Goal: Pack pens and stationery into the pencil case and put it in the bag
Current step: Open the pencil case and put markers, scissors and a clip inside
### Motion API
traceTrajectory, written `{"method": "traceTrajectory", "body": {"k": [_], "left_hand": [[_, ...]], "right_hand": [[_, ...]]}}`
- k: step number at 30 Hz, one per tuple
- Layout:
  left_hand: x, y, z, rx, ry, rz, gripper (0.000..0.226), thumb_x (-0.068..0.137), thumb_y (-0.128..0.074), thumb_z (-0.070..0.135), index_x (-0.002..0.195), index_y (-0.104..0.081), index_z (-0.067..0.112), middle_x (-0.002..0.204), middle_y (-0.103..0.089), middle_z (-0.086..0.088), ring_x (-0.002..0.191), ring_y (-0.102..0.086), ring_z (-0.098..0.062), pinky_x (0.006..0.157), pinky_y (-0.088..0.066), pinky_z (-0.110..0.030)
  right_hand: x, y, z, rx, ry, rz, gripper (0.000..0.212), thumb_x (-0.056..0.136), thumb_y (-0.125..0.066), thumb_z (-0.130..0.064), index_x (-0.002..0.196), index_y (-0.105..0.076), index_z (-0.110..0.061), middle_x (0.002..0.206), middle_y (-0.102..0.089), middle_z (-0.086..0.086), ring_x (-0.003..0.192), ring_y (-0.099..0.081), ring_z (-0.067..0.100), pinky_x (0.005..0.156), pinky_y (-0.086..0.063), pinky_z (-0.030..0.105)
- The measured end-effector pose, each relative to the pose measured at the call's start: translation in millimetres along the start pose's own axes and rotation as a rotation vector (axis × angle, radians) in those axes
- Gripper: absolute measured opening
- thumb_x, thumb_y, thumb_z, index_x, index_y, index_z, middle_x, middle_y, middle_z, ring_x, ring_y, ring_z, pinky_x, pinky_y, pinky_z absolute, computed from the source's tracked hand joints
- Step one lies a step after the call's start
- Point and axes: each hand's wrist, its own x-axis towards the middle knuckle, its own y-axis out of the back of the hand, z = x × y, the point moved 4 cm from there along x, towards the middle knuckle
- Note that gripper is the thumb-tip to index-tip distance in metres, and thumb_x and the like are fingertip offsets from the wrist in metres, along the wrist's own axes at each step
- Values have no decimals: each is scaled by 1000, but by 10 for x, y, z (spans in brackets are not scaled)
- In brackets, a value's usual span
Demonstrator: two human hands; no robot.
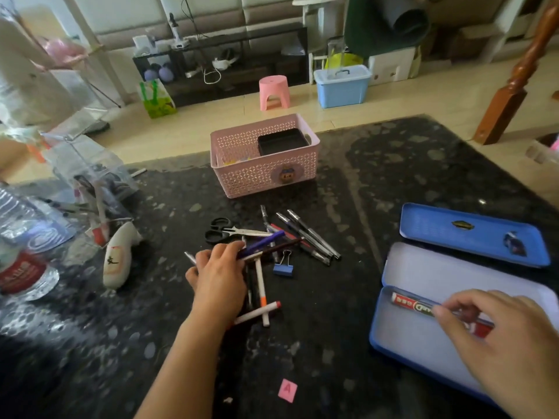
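Note:
A blue tin pencil case [402,343] lies open at the right of the dark table, its lid [472,234] flat behind it. My right hand [508,343] rests in the case, fingers on a red and white tube [414,305] lying along the case's far wall. My left hand [219,276] sits on a pile of pens, its fingers closed around a purple pen [266,241] and a dark pen [281,246]. Several black pens [311,237], two white markers [261,293], black-handled scissors [223,231] and a blue binder clip [283,269] lie loose around it.
A pink lattice basket [266,173] holding a black tray stands behind the pens. At the left are a white bottle [116,261], a water bottle [21,276] and clear plastic packaging. A pink tag marked A [287,388] lies near the front edge.

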Motion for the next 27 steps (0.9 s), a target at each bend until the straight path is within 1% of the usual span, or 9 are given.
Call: {"method": "traceTrajectory", "body": {"k": [7, 9, 11, 14, 18, 20, 22, 24, 27], "left_hand": [[-72, 339, 88, -193, 53, 220, 25, 81, -72, 27, 105, -69, 30, 96, -73, 0, 95, -61, -27, 88, -47, -49], [-159, 509, 274, -337, 2, 253, 23, 77, -76, 24, 100, -70, 27, 83, -73, 3, 77, -67, -19, 80, -53, -41], [-295, 650, 575, -439, -65, 232, 23, 75, -78, 21, 96, -71, 28, 76, -70, 11, 66, -65, -6, 70, -51, -22], [-575, 670, 1101, -457, -196, 98, 22, 71, -79, 22, 89, -74, 34, 67, -67, 20, 70, -62, 6, 60, -41, -2], [-1041, 491, 1775, -437, -441, -160, 18, 70, -78, 20, 80, -73, 35, 66, -67, 21, 69, -62, 8, 62, -42, -3], [-1189, 407, 1975, -472, -474, -243, 21, 71, -79, 19, 73, -66, 36, 65, -64, 22, 69, -62, 8, 63, -43, -4], [-1253, 333, 2056, -606, -455, -316, 15, 70, -81, 20, 76, -71, 31, 68, -69, 16, 69, -66, 1, 64, -52, -14], [-1259, 282, 2080, -754, -442, -430, 29, 69, -84, 24, 92, -72, 36, 74, -71, 11, 69, -66, -10, 68, -56, -28], [-1230, 163, 2037, -709, -540, -532, 63, 66, -83, 34, 120, -54, 51, 92, -60, 23, 90, -57, -2, 84, -48, -20]], "right_hand": [[56, 114, 79, 116, -50, -5, 18, 74, -77, -26, 72, -60, -31, 71, -59, -13, 71, -45, 12, 58, -32, 18], [37, 171, 66, 142, -5, 103, 15, 75, -77, -26, 80, -63, -28, 74, -58, -11, 72, -44, 10, 62, -32, 11], [4, 234, 27, 224, 58, 199, 17, 80, -72, -36, 91, -64, -26, 81, -57, -11, 77, -44, 3, 70, -34, 5], [-38, 337, -105, 275, 260, 192, 38, 81, -61, -45, 114, -57, -27, 104, -56, -10, 96, -47, -4, 86, -35, 9], [-140, 330, -325, 55, 592, 105, 52, 79, -58, -40, 128, -48, -28, 110, -50, -10, 94, -49, 5, 80, -41, 18], [-156, 300, -294, 56, 563, 120, 44, 75, -55, -38, 118, -49, -27, 101, -47, -14, 90, -49, 8, 77, -42, 3], [-157, 304, -200, 85, 489, 119, 36, 77, -51, -38, 111, -47, -28, 99, -44, -11, 89, -48, 6, 85, -24, -10], [-153, 321, -80, 205, 434, 59, 25, 83, -51, -39, 106, -48, -31, 98, -49, -12, 82, -49, -4, 80, -35, -5], [-130, 398, 59, 578, 191, -32, 13, 83, -62, -37, 84, -52, -30, 83, -61, -8, 68, -61, 4, 58, -48, 12]]}}
